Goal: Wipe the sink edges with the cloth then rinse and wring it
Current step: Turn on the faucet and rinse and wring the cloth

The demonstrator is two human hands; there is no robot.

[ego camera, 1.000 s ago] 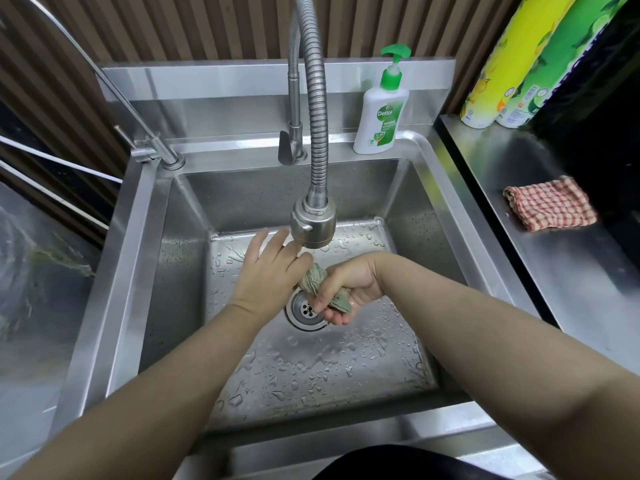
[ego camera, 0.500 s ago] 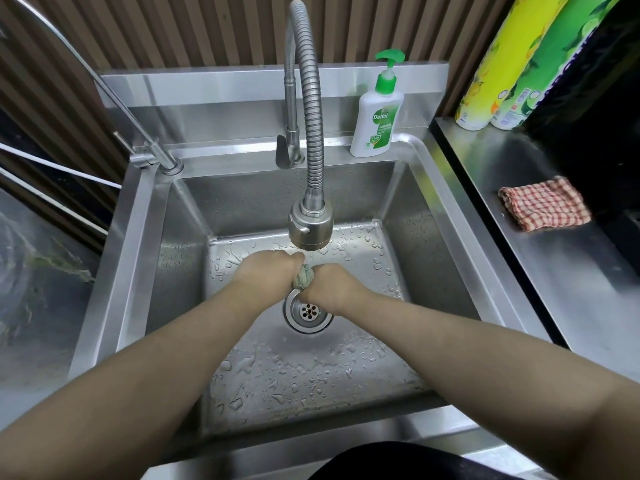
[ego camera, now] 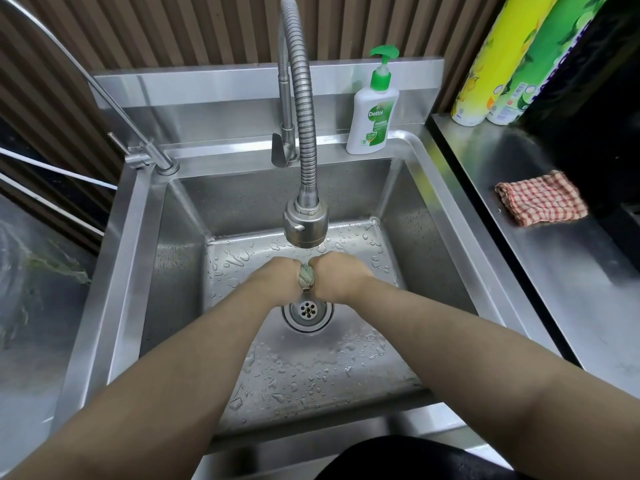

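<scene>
just one head cam, looking forward and steeply down into the sink (ego camera: 114,271) from close above its front edge

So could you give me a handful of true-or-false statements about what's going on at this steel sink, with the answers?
1. Both hands, left hand and right hand, grip the small greenish cloth. True.
2. The cloth is held over the round metal drain. True.
3. The red checked cloth lies inside the steel sink. False: it lies on the counter to the right.
4. The white soap bottle with green pump lies tipped over. False: it stands upright.
</scene>
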